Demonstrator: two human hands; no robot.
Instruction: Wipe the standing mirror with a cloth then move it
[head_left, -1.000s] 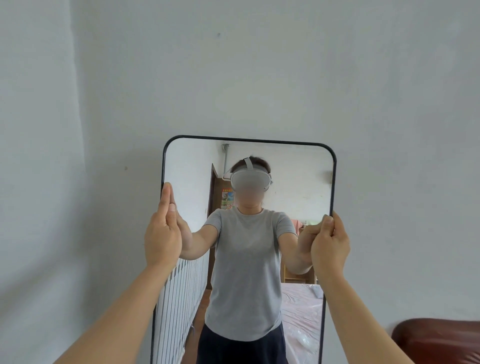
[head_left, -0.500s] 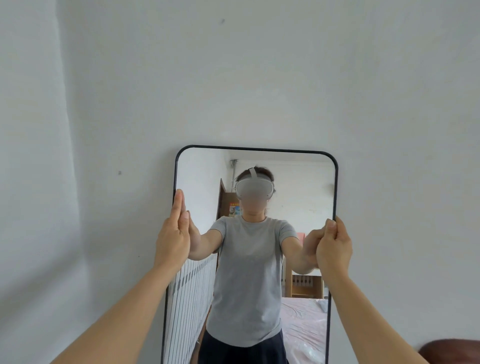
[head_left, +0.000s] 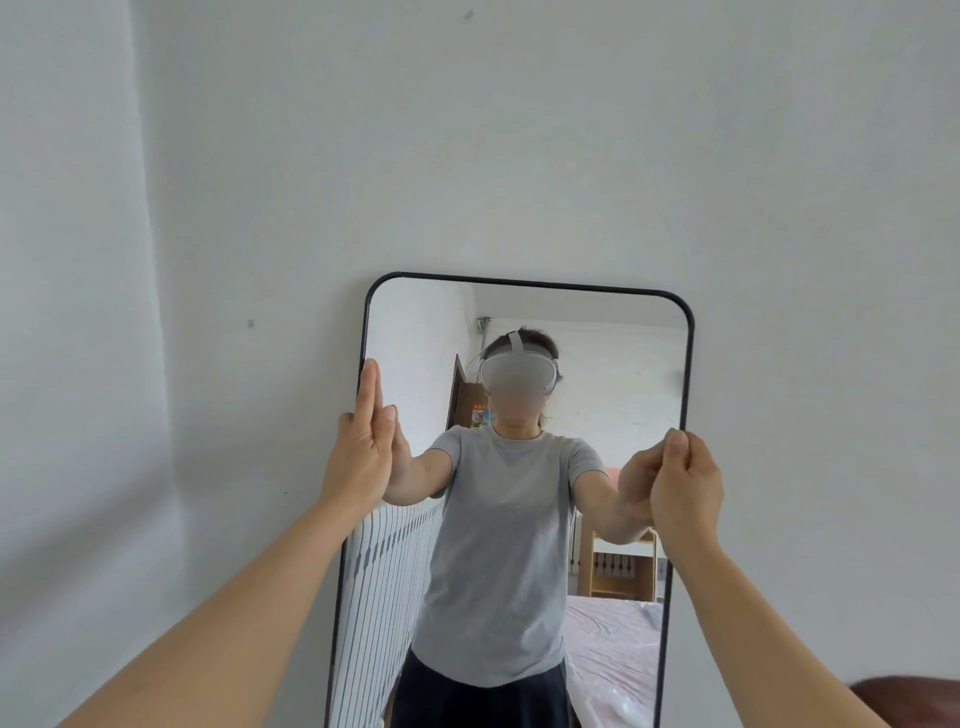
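Right hand (head_left: 684, 486) fisted on mirror (head_left: 519, 312) frame, left hand (head_left: 363, 452) flat, open against opposite edge; wrap left before lifting.

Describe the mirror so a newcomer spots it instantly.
Start at the plain white wall. Against it stands a tall rectangular mirror with a thin black rounded-corner frame, the left hand and right hand on its side edges. Nothing else there reflects the room.

The mirror (head_left: 524, 312) stands upright against the white wall (head_left: 571, 145).
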